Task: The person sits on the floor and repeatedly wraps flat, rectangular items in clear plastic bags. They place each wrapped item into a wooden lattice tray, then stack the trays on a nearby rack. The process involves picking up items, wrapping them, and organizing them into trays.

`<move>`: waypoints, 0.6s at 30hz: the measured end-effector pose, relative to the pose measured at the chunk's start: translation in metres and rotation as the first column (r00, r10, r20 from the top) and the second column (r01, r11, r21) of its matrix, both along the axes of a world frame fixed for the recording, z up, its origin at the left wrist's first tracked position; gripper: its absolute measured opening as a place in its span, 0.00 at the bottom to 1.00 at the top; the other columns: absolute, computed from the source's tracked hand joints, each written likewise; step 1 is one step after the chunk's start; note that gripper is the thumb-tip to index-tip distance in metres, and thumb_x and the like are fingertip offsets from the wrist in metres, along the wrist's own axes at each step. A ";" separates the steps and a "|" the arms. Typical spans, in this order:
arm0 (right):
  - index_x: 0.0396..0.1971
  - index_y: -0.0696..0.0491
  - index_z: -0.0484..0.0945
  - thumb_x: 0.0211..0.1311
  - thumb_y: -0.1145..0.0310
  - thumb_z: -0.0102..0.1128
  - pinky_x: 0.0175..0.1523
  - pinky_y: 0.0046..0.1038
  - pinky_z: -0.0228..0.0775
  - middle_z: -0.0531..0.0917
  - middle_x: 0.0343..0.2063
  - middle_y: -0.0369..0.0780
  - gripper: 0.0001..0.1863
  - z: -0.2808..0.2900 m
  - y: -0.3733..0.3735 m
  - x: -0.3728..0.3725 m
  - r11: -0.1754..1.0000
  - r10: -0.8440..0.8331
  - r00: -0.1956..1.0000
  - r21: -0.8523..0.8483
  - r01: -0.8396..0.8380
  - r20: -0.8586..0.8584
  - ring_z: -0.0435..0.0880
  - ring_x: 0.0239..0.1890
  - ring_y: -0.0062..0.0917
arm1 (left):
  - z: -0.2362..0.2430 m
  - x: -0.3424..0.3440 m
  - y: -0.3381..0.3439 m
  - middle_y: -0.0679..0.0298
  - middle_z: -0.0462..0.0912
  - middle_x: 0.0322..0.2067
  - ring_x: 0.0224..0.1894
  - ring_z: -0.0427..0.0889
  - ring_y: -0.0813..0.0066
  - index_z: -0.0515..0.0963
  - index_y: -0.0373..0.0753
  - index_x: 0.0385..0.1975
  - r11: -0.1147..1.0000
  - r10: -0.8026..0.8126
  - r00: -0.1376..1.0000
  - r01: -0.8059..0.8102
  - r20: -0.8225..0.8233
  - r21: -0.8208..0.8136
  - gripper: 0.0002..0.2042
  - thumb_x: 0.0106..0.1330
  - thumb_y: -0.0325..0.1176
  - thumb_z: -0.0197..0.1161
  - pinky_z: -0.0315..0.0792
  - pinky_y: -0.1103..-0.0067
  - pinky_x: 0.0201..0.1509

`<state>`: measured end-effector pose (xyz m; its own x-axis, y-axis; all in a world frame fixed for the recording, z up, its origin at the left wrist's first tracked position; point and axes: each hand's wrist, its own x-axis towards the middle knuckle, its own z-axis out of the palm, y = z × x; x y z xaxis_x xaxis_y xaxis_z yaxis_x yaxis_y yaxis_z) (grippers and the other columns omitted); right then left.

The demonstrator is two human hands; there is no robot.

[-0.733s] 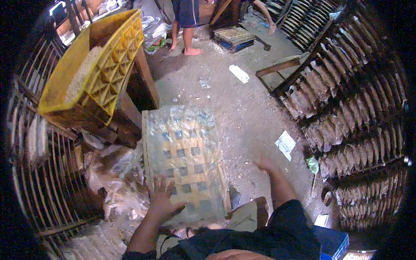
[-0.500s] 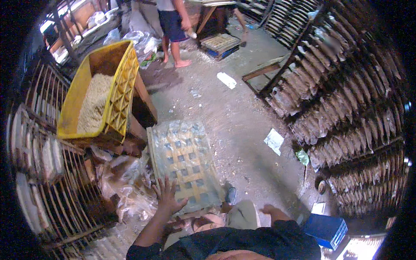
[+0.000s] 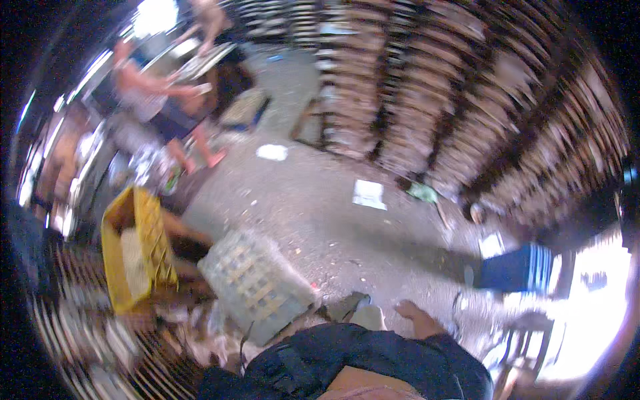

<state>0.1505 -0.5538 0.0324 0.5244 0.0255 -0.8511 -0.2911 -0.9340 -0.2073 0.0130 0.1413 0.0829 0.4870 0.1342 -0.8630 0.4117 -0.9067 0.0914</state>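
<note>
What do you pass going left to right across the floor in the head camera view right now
Yellow crate → pale lattice tray → white paper sheet → green scrap → blue box.

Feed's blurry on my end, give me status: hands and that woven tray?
Left hand out of view. Right hand low by torso, blurred, off the tray. Woven tray tilted beside yellow crate. Another person standing beyond.

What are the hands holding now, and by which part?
It cannot be told. No hand touches the lattice tray; the left hand is out of view, the right hand too blurred to judge.
</note>
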 end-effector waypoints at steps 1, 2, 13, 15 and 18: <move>0.62 0.60 0.68 0.66 0.40 0.47 0.70 0.42 0.55 0.67 0.64 0.53 0.38 -0.013 -0.009 0.005 0.999 -0.016 1.000 0.034 0.015 0.027 0.65 0.66 0.47 | 0.005 0.027 -0.014 0.52 0.81 0.40 0.48 0.79 0.58 0.77 0.35 0.43 1.000 -0.001 1.000 0.001 0.010 0.009 0.21 0.61 0.47 0.63 0.66 0.56 0.59; 0.63 0.60 0.66 0.66 0.40 0.47 0.72 0.42 0.52 0.65 0.66 0.53 0.39 -0.015 -0.016 0.015 0.997 -0.046 0.996 0.068 0.041 0.078 0.63 0.68 0.48 | 0.011 0.053 -0.031 0.52 0.81 0.39 0.47 0.79 0.59 0.77 0.35 0.43 1.000 -0.001 0.999 0.001 0.034 0.016 0.21 0.61 0.48 0.63 0.66 0.57 0.59; 0.45 0.52 0.75 0.61 0.57 0.56 0.48 0.38 0.72 0.81 0.42 0.46 0.17 0.107 -0.215 -0.099 0.567 -0.741 0.481 0.051 0.822 0.469 0.80 0.44 0.39 | 0.063 0.345 -0.260 0.57 0.83 0.34 0.42 0.81 0.65 0.78 0.34 0.38 0.955 -0.201 0.868 0.278 0.454 -0.109 0.21 0.63 0.51 0.63 0.72 0.63 0.55; 0.39 0.51 0.77 0.59 0.61 0.57 0.42 0.37 0.74 0.82 0.38 0.44 0.12 0.098 -0.222 -0.168 0.435 -0.788 0.398 -0.032 0.900 0.470 0.81 0.39 0.37 | 0.077 0.384 -0.304 0.56 0.83 0.35 0.40 0.81 0.66 0.78 0.34 0.39 0.925 -0.120 0.829 0.294 0.547 -0.243 0.22 0.65 0.51 0.62 0.73 0.66 0.51; 0.32 0.52 0.79 0.59 0.62 0.57 0.37 0.37 0.75 0.84 0.32 0.43 0.09 0.059 -0.211 -0.328 0.441 -0.788 0.514 -0.272 0.855 0.339 0.83 0.34 0.36 | 0.044 0.407 -0.368 0.54 0.83 0.36 0.38 0.82 0.65 0.78 0.33 0.41 0.812 0.009 0.868 0.283 0.496 -0.510 0.23 0.67 0.52 0.58 0.74 0.71 0.45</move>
